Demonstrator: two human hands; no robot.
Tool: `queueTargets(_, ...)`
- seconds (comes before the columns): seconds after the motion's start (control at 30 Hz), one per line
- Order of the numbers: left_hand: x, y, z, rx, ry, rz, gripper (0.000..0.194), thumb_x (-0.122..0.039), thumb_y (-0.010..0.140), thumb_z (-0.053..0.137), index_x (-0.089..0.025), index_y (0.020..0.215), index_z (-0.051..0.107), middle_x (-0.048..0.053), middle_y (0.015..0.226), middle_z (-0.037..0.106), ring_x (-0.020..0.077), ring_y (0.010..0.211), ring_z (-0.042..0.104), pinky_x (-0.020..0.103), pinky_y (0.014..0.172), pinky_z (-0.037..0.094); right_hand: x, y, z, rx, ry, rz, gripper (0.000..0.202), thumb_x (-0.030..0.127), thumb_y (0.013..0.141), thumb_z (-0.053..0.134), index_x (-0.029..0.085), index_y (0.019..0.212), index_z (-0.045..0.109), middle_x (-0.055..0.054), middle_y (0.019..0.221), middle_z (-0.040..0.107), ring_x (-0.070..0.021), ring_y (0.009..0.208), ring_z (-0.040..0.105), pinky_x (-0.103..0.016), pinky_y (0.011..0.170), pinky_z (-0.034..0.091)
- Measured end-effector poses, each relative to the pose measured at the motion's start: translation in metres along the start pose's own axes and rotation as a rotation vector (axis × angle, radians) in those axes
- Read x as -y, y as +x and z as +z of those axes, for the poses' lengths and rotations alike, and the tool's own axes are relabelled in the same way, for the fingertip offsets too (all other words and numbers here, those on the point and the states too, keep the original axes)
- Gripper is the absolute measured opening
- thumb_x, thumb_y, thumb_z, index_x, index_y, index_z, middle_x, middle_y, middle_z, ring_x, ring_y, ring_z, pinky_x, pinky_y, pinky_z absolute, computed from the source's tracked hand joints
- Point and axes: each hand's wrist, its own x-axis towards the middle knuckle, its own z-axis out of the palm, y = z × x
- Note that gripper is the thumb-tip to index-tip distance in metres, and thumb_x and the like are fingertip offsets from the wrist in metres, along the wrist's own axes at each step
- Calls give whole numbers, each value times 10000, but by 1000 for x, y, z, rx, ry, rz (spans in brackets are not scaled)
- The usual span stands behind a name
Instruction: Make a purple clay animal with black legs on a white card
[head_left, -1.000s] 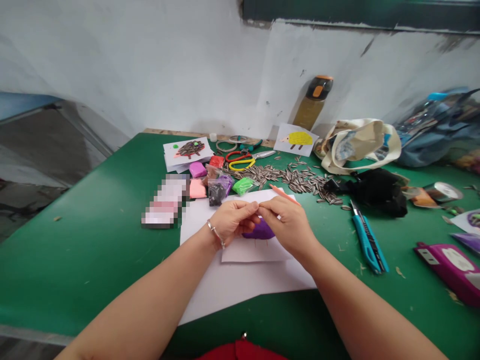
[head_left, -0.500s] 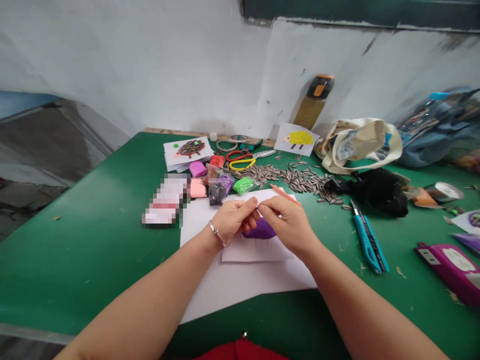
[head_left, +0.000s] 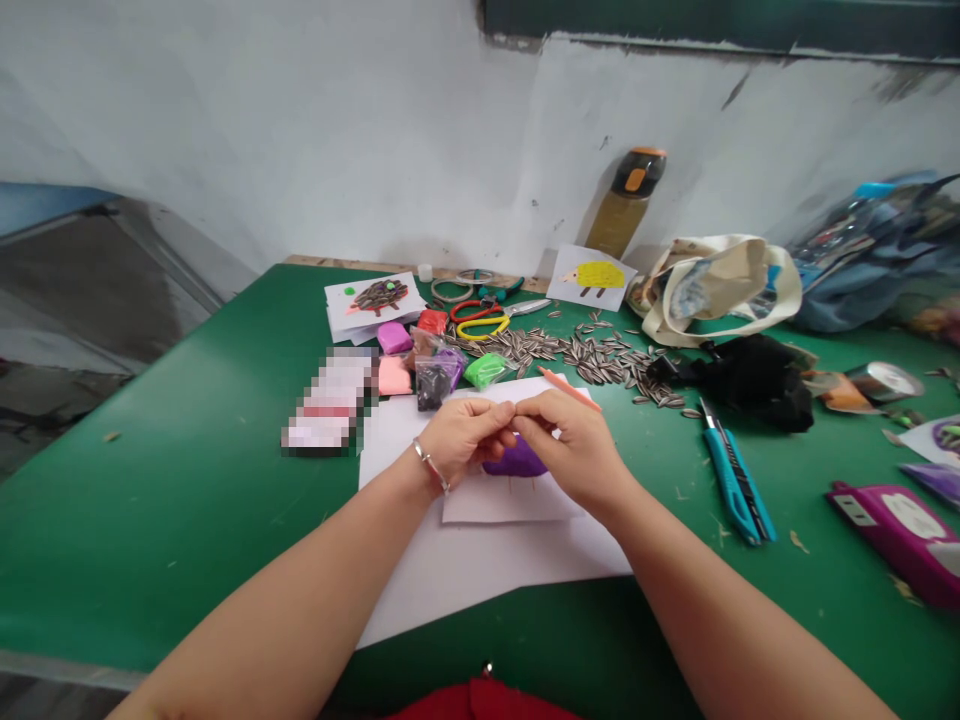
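Note:
My left hand [head_left: 465, 438] and my right hand [head_left: 576, 448] meet fingertip to fingertip above a small sheet of white paper [head_left: 487, 508]. Both are closed in a pinch, and whatever sits between the fingers is too small or hidden to name. Below them a flat purple clay shape [head_left: 516, 460] lies on the sheet, partly covered by my fingers, with thin drawn lines under it. That sheet rests on a larger white paper [head_left: 420, 580]. Just beyond my right hand lies an orange pencil [head_left: 570, 388].
Clay packets, including a green one [head_left: 486, 370], and sunflower seeds [head_left: 600, 355] lie behind my hands. Scissors [head_left: 480, 325] are farther back. A phone [head_left: 330, 402] is at left; a utility knife [head_left: 736, 480] and purple case [head_left: 896, 540] at right. A bottle [head_left: 619, 210] stands by the wall.
My hands stay almost in place, their fingertips shifting slightly against each other. A tiny dark bit seen between them earlier no longer shows.

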Motion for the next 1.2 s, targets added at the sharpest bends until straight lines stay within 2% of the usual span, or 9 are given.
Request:
queueTargets(0.17, -3, 0, -2, -10, -21, 14, 383, -415, 565, 855, -111, 666, 646, -1, 614, 613, 54, 503, 514, 184, 496, 385, 0, 0, 1, -20, 59, 104, 98, 204, 825, 579, 212, 872, 665, 19, 800, 679, -93, 546, 516, -357, 746, 525)
queueTargets(0.33, -3, 0, -2, -18, 18, 29, 385, -434, 575, 842, -113, 642, 640, -3, 588, 610, 56, 484, 508, 183, 478, 377, -1, 0, 0, 11, 53, 101, 122, 191, 832, 555, 216, 824, 675, 11, 782, 675, -120, 617, 544, -323, 668, 518)
queueTargets(0.63, 0, 1, 1, -38, 55, 61, 456, -547, 615, 786, -110, 647, 662, 22, 566, 633, 76, 449, 524, 198, 450, 390, -2, 2, 0, 22, -29, 41, 233, 212, 881, 513, 209, 674, 620, 32, 652, 600, -122, 636, 523, -329, 747, 490)
queueTargets(0.77, -2, 1, 0, -73, 87, 61, 412, -494, 617, 803, -113, 615, 646, 11, 553, 620, 66, 440, 506, 190, 439, 371, -1, 1, 0, 13, -24, 45, 203, 205, 878, 509, 215, 724, 641, 24, 711, 633, -127, 660, 539, -339, 772, 494)
queueTargets(0.9, -3, 0, 1, -77, 39, 48, 406, -479, 600, 821, -115, 632, 643, 7, 573, 622, 62, 459, 512, 186, 460, 377, 1, 1, 0, -22, 58, 117, 128, 192, 834, 566, 217, 897, 674, 12, 820, 679, -107, 604, 534, -341, 742, 517)
queueTargets(1.1, -3, -2, 2, -44, -25, 14, 439, -507, 570, 833, -114, 668, 663, 15, 603, 638, 66, 480, 526, 187, 481, 393, -1, 2, 1, -19, 54, 107, 138, 181, 834, 528, 206, 785, 655, 9, 739, 654, -117, 607, 537, -336, 697, 532)
queueTargets(1.2, -4, -2, 2, -38, -19, 18, 418, -466, 544, 858, -113, 646, 660, 10, 598, 629, 65, 487, 523, 187, 484, 389, -2, 1, 2, -36, 49, 102, 122, 184, 831, 539, 213, 811, 656, 14, 749, 656, -110, 588, 533, -336, 707, 532)
